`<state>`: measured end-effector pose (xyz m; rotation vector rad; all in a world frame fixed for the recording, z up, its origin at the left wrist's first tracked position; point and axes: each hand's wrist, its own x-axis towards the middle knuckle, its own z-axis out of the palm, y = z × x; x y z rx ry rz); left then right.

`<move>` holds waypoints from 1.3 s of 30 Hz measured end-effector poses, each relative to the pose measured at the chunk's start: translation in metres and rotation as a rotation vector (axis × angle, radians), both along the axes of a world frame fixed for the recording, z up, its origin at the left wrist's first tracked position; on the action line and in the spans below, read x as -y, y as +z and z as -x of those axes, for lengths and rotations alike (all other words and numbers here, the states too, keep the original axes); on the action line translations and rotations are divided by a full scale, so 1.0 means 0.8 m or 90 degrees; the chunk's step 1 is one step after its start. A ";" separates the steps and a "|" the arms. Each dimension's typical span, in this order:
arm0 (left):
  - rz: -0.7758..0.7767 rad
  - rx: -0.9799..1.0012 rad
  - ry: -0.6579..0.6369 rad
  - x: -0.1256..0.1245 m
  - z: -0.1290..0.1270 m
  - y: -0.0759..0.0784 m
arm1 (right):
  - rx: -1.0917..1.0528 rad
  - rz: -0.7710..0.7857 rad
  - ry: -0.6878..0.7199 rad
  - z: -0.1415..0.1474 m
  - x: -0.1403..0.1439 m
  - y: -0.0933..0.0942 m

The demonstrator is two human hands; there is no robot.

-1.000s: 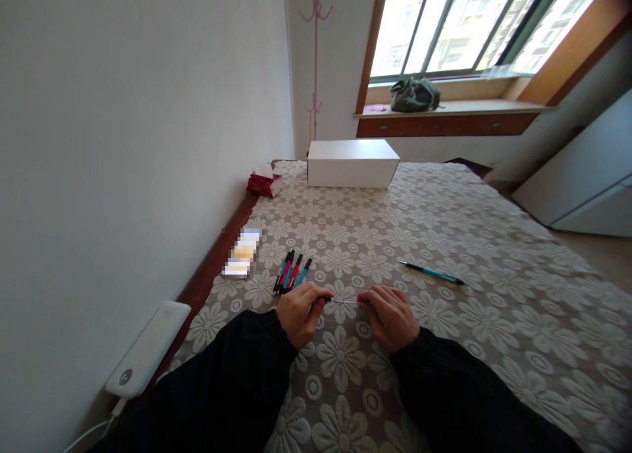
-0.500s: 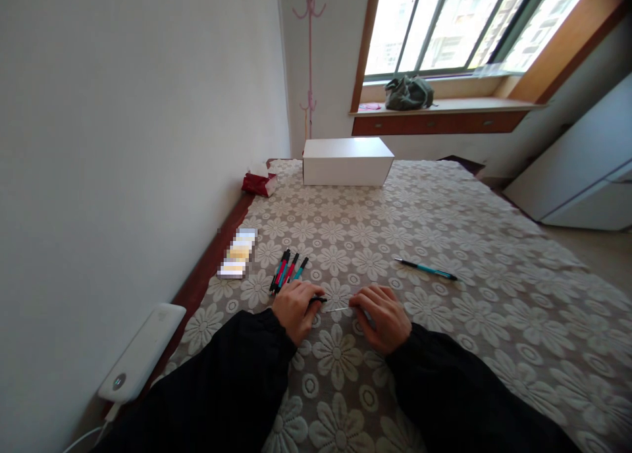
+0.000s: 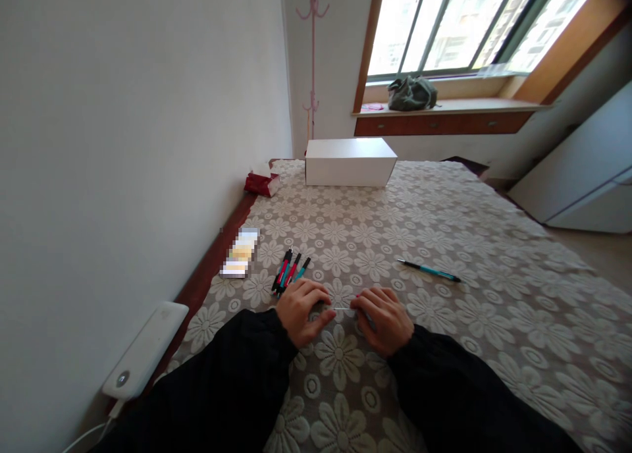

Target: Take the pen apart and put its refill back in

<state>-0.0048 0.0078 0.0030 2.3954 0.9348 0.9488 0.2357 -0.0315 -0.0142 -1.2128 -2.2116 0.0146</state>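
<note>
Head view shows a thin pale refill (image 3: 344, 308) stretched between the two hands, low over the flowered tablecloth (image 3: 444, 216). Half a second ago a black pen tip poked out of the left hand toward that refill; now it is no longer visible, the fingers of the left hand (image 3: 300, 308) are curled over it, and the gap between the hands is narrower. My reading is that the refill is sliding into the barrel, so the pen is close to whole again. The left hand is closed around what seems to be the pen body, though the body itself is hidden. The right hand (image 3: 385, 316) pinches the refill's other end, fingers together.

Counting outward: one refill in hand. Just beyond the left knuckles lies a bundle of pens (image 3: 290, 272), about four or five, red and teal with black tips; they overlap too much for a sure count. One teal pen (image 3: 428, 270) lies alone to the right, well apart. Farther off sit one white box (image 3: 349, 162), one red tissue pack (image 3: 261, 183), and one white power bank (image 3: 145, 351) by the wall.
</note>
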 end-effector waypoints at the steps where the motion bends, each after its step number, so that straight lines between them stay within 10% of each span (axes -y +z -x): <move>1: 0.000 -0.007 0.002 0.000 0.000 -0.002 | 0.003 0.000 0.000 0.000 0.000 0.000; 14: 0.001 -0.058 0.040 0.004 -0.001 -0.003 | 0.068 -0.010 -0.100 0.004 0.001 0.003; 39: 0.006 -0.107 0.001 0.003 0.001 -0.004 | 0.097 0.036 0.002 0.007 0.002 0.006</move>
